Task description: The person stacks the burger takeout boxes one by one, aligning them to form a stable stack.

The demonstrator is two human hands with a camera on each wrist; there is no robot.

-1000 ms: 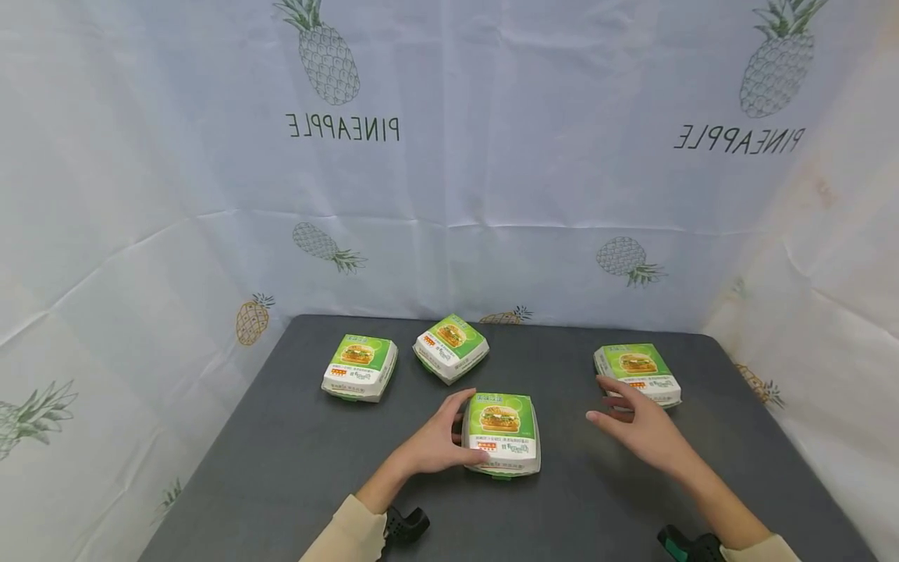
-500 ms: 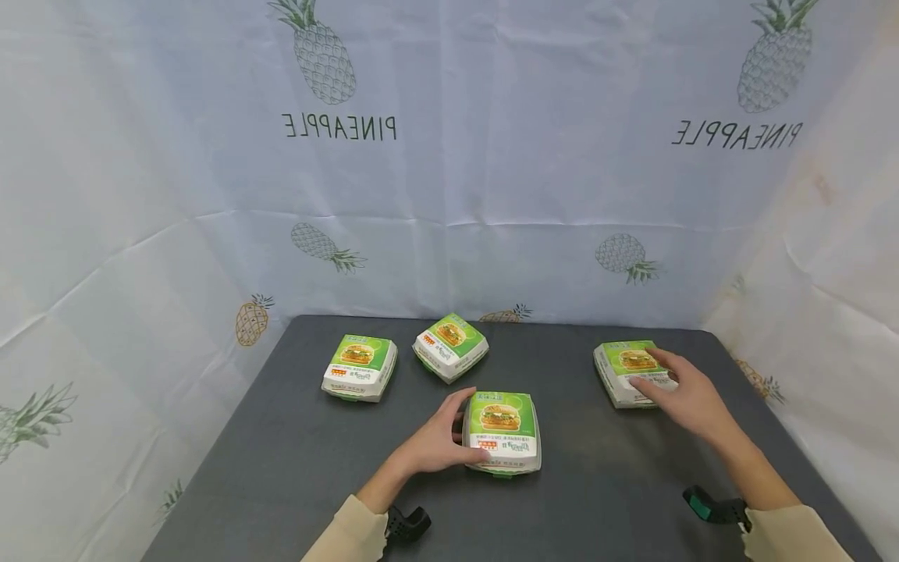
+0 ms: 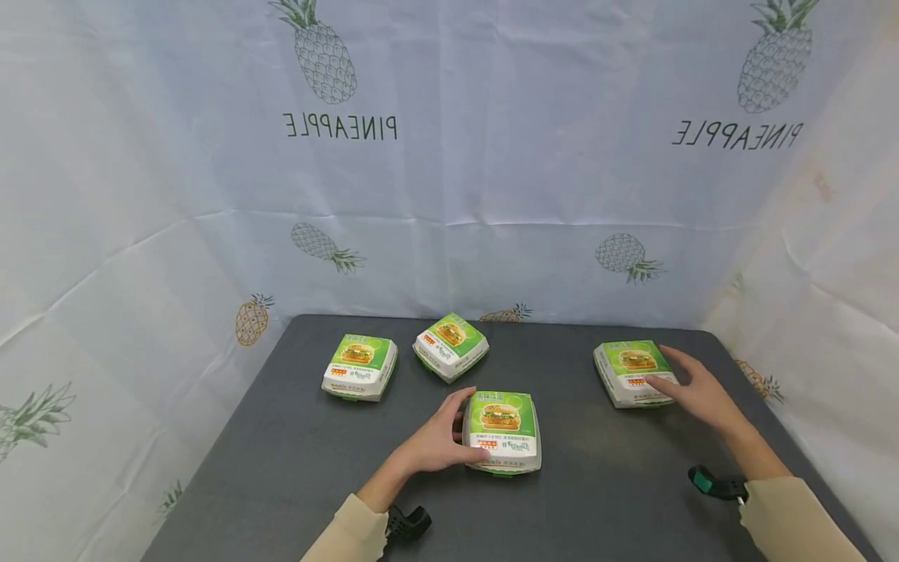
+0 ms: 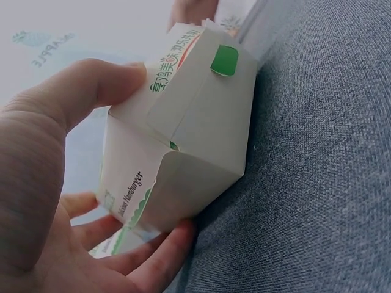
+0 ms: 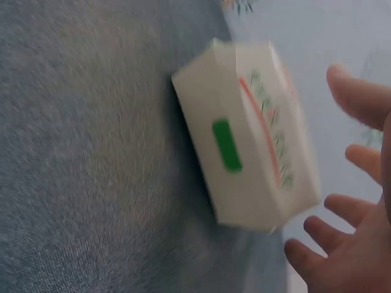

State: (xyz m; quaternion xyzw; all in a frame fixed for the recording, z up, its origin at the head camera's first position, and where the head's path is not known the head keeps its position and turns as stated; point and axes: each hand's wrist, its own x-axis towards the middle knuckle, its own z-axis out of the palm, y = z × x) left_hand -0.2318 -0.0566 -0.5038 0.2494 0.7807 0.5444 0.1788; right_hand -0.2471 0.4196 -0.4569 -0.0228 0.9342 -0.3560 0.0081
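The left hand point(image 3: 437, 441) grips the front burger box point(image 3: 501, 437) at its left side: the thumb lies over the near left corner of the top, and the fingers wrap the side wall. This box sits upright on the dark table point(image 3: 281, 484), in front of the person.

The right hand point(image 3: 695, 394) is spread wide, thumb and fingers apart, at the near right side of the right burger box point(image 3: 632, 375). It holds nothing; fingertip contact with that box cannot be confirmed.

Two further units stand near the table's far edge: the left rear box point(image 3: 359, 367), and beside it, apart, the middle rear box point(image 3: 451, 347), turned with one corner toward the person. All four tops are green and white, with a burger picture.

Each forearm has a cream sleeve point(image 3: 354, 531) and a black wrist device point(image 3: 410, 523). A pale curtain point(image 3: 506, 172) with pineapple prints and mirrored lettering hangs behind.
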